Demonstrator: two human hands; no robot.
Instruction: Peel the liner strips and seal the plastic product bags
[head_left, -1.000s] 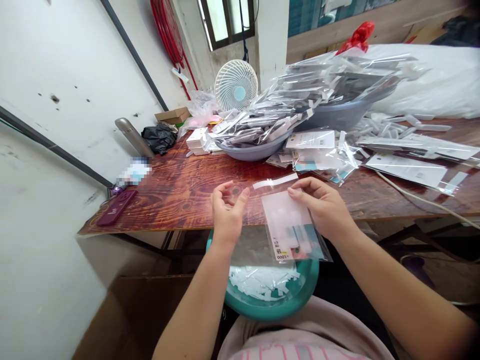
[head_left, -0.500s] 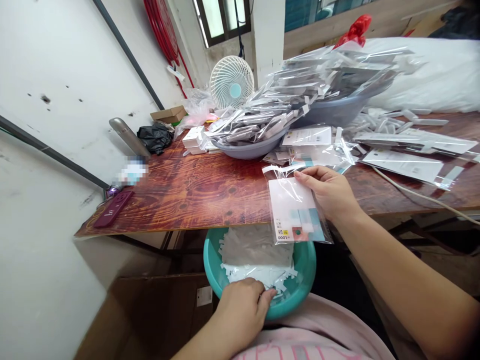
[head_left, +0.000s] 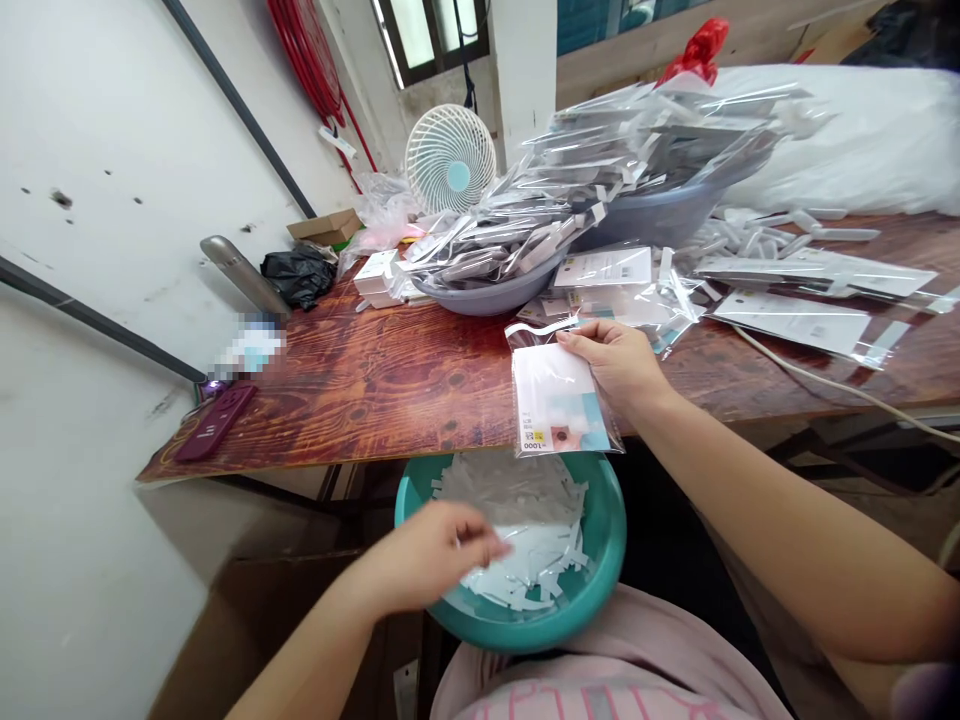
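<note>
One clear packet (head_left: pixel 561 402) hangs from the person's right hand (head_left: pixel 577 335), whose thumb and fingers pinch it near its upper right corner, beside the flap end. It sits in front of the person at the near edge of the counter (head_left: pixel 405 375), its lower part close above the far rim of the teal basin (head_left: pixel 611 560); whether it brushes the counter cannot be told. Inside lies a card (head_left: pixel 551 380), white above and printed in blue and pink below, and a white band (head_left: pixel 541 326) runs along the flap at the top. The packet looks very light, and the card probably lends it some flatness, so a single corner pinch seems enough to carry it. The film beyond the card should be limp, slick and quick to crease (the glossy wrinkles near the band suggest as much). A firmer hold would be at a side edge, where film and card can be pressed together; gripping the flap alone would likely let the rest swing. Tearing seems a smaller risk than creasing or slipping. The left hand (head_left: pixel 469 545) hovers over the teal basin and its loose white strips (head_left: pixel 536 575), fingers half curled; blur leaves it unclear whether anything is between them.
</note>
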